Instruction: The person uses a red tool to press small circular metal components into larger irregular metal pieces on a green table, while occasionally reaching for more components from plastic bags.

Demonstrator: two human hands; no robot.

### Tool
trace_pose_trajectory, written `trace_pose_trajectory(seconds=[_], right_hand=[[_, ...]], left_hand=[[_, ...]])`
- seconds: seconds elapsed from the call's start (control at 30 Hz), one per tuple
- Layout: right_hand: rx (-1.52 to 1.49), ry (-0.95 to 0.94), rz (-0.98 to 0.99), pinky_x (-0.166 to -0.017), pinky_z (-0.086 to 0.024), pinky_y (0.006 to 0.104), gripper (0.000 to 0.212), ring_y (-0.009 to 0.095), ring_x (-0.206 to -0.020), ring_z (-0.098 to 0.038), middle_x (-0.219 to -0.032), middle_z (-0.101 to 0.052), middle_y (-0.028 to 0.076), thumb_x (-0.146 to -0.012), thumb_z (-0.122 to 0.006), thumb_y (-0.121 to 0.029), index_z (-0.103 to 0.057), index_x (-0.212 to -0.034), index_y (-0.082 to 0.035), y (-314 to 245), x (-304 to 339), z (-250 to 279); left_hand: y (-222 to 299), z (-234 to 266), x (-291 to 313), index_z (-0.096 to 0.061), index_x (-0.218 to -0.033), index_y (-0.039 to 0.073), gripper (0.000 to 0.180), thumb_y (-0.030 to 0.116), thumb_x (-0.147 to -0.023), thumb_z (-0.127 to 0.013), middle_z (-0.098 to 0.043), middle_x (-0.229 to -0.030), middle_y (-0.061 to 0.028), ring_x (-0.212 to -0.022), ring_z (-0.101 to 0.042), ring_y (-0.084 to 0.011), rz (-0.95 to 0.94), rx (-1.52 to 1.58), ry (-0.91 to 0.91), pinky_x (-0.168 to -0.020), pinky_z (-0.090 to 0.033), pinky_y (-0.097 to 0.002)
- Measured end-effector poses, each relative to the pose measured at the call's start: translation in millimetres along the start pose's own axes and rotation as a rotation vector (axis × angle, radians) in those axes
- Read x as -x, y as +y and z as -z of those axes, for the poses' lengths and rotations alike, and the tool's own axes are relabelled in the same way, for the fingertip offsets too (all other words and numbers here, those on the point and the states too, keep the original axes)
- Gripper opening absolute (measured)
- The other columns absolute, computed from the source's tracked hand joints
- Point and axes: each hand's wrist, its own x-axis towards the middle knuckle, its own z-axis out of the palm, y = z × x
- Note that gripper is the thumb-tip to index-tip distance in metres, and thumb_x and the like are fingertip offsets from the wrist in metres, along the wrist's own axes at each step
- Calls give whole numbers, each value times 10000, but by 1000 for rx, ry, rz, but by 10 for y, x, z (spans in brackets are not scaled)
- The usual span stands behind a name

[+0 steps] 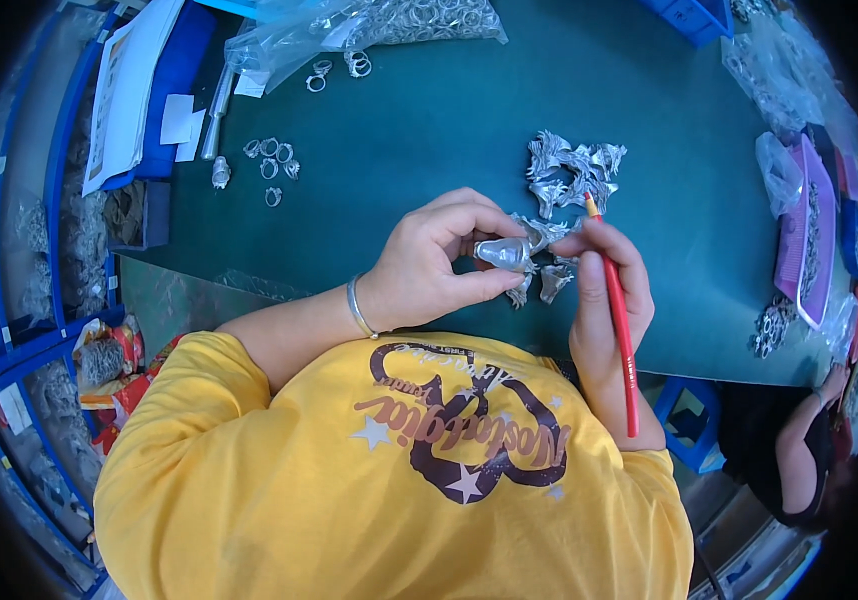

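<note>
Between the thumb and fingers of my left hand (439,255) is a silver metal ring (505,254), its smooth, hollow oval side turned up. My right hand (609,285) is closed around a red pencil (617,320), whose sharpened tip points away from me. The right fingertips are close beside the held ring and some jagged silver castings (541,232); whether they touch them I cannot tell. Farther off lies a cluster of similar spiky silver castings (571,172). One more casting (555,281) rests just below my fingers, partly hidden.
Several small rings (271,150) lie at the left on the green tabletop (399,130). A clear bag of rings (429,20) is at the back. A purple basket (799,225) stands at the right edge, and another person's arm (799,455) shows at lower right. Blue shelving (9,370) lines the left.
</note>
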Motion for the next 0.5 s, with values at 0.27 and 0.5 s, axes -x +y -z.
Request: trace_pose_trajectory(seconds=[0.27,0.5], right_hand=[[224,-56,244,-773,-457,305,168,208,-810,-585,-879,-626,123,-879,-528,-31,-550,-1040,14,-63,-1,-32],[142,-186,431,-752,-389,361,98,191,-713,-543,-757,-620,48,-851,-551,-85,-474,-908,-68,-32,38,108]], left_hand=[[13,1,17,-616,-1005,-24,304,-30,-721,-724,-558,-1022,-92,-918,-571,-149,69,-71,-22,-762,-469,-249],[12,-18,41,-618,-1006,-35,303,-47,-719,-714,-596,-1012,-113,-924,-593,-172,102,32,-52,-797,-475,-259]])
